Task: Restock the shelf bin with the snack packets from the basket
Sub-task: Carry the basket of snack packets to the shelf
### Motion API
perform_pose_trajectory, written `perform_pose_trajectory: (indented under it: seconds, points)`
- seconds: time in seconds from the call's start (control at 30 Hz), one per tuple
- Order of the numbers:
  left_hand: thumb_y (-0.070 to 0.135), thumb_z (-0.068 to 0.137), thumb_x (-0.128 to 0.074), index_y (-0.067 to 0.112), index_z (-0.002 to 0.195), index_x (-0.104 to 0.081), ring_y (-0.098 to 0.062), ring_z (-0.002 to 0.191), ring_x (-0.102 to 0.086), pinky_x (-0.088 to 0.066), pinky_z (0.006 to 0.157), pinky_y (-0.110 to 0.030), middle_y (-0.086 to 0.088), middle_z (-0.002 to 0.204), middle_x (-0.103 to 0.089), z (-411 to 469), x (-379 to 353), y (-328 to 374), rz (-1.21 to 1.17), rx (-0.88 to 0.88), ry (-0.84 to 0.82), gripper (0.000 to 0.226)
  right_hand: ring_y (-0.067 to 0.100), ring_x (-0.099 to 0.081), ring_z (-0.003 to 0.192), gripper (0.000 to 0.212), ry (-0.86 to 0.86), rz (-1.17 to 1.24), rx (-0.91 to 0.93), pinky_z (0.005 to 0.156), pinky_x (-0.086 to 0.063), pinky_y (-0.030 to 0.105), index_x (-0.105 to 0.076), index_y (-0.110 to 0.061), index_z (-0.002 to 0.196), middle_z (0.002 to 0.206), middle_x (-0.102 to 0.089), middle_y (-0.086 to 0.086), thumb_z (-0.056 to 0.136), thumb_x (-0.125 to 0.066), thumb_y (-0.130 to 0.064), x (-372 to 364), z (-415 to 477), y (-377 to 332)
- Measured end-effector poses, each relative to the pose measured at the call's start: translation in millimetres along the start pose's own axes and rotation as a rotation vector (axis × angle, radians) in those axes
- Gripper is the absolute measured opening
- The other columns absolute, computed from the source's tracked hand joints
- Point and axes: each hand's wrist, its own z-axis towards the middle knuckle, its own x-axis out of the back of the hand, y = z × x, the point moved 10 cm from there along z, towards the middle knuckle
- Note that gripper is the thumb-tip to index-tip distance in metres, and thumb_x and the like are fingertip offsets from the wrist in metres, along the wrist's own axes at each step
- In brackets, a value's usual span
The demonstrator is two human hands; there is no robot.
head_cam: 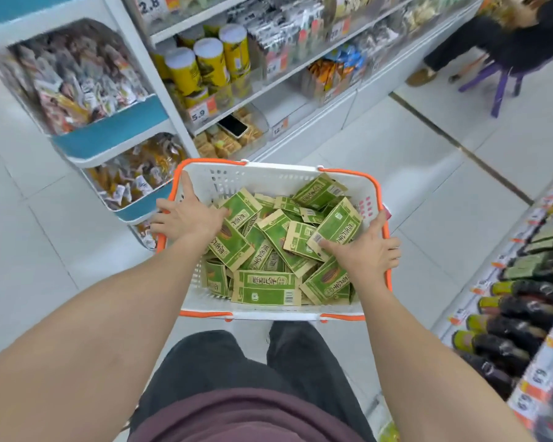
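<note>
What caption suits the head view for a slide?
Left hand and right hand rest on a white basket of green snack packets beside shelves.

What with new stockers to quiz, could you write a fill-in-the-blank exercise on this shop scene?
The white basket has an ____ rim.
The snack packets in it are mostly ____.
A ____ lies on the biscuit packs.
The price tag under the yellow canisters reads ____.
Missing words: orange; green; phone; 5.9
</note>
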Motion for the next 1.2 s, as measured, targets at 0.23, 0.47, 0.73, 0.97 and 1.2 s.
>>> perform_pose_trajectory:
  seconds: [0.23,0.47,0.73,0.97,1.2]
  points:
    - [0.082,0.072,-0.071,0.053,0.160,0.005,-0.054,0.121,-0.047,-0.035,0.104,-0.064,-0.030,0.149,-0.032,40,2,143,-0.059,0.074,0.030,0.119,0.045,-0.045,0.110,0.154,0.030,-0.007,0.119,0.100,-0.034,0.056,-0.008,-0.032,0.159,0.123,-0.043,0.030,0.036,-0.081,-0.090,45,165,-70]
    - [0.083,0.070,-0.073,0.052,0.159,0.008,-0.052,0.121,-0.044,-0.037,0.100,-0.063,-0.030,0.143,-0.033,96,-29,254,-0.133,0.162,0.025,0.125,0.047,-0.042,0.115,0.150,0.008,-0.010,0.251,0.104,-0.034,0.057,-0.007,-0.032,0.159,0.127,-0.040,0.028,0.043,-0.086,-0.082,48,317,-137]
    - [0.090,0.068,-0.067,0.053,0.158,0.017,-0.059,0.135,-0.037,-0.031,0.109,-0.068,-0.033,0.161,-0.020,122,-61,331,-0.161,0.329,-0.027,0.128,0.050,-0.044,0.119,0.153,-0.104,-0.057,0.330,0.107,-0.033,0.059,-0.004,-0.039,0.159,0.128,-0.041,0.027,0.038,-0.088,-0.080,34,450,-194]
    - [0.089,0.066,-0.072,0.055,0.158,0.007,-0.050,0.122,-0.044,-0.039,0.097,-0.063,-0.028,0.146,-0.032,127,-75,355,-0.201,0.477,0.003,0.126,0.050,-0.045,0.116,0.151,-0.192,-0.169,0.441,0.105,-0.036,0.059,-0.002,-0.037,0.160,0.126,-0.042,0.029,0.043,-0.091,-0.072,10,509,-229]
    - [0.085,0.068,-0.074,0.054,0.158,-0.001,-0.049,0.116,-0.049,-0.041,0.093,-0.060,-0.028,0.146,-0.034,121,-121,378,-0.236,0.601,0.049,0.120,0.051,-0.045,0.121,0.145,-0.304,-0.294,0.585,0.106,-0.035,0.057,-0.003,-0.036,0.158,0.131,-0.041,0.030,0.050,-0.093,-0.067,-38,576,-246]
